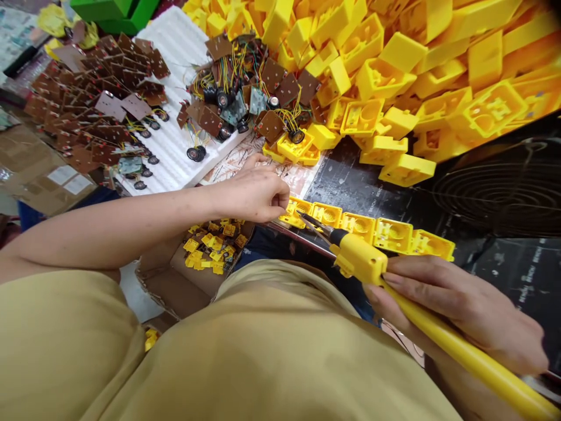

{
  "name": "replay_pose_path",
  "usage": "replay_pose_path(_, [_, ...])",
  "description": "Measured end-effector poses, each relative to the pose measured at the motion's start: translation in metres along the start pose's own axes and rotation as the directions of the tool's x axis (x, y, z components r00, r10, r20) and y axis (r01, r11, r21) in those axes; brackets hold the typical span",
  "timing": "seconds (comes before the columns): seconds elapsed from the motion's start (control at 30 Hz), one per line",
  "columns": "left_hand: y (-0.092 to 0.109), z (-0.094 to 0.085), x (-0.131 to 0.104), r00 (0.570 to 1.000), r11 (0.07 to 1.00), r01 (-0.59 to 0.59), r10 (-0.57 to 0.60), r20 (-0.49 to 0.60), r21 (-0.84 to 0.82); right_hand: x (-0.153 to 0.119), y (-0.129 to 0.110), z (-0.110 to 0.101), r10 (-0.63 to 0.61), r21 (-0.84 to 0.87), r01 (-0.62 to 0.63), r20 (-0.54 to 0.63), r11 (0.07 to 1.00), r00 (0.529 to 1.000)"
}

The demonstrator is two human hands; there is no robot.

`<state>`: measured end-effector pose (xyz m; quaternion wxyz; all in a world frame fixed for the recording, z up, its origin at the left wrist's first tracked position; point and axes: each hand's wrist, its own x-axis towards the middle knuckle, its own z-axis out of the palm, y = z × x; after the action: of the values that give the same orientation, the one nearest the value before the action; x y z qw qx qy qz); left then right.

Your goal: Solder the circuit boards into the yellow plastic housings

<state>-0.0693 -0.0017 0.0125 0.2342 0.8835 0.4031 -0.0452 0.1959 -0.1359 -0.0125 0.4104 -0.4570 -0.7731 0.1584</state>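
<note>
A row of open yellow plastic cases [357,226] runs along the near edge of the dark work surface. My right hand [456,310] is closed around a yellow electric screwdriver [362,257], whose thin tip points into the leftmost case [297,211]. Beside that same case is my left hand [254,190], its thumb and index finger bent together at the case's left side. Whether something small is between those fingertips is hidden.
Yellow cases [381,76] are heaped at the back right. Brown circuit boards [92,99] and wired speakers [196,153] lie on and around white foam [175,158]. A cardboard box [175,280] with yellow parts stands below the edge. A fan grille [504,187] is at right.
</note>
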Motion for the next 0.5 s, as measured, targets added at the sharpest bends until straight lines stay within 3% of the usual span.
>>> replay_pose_path(0.17, [0.000,0.001,0.001,1.000,1.000,0.000,-0.001,-0.022,-0.016,0.008,-0.002,0.004,-0.129,-0.018,0.131,0.091,0.991,0.987])
replay_pose_path(0.5, [0.003,0.003,0.005,1.000,0.999,0.022,-0.022,0.008,0.028,0.023,-0.008,0.004,-0.290,0.016,0.290,0.102,0.957,0.952])
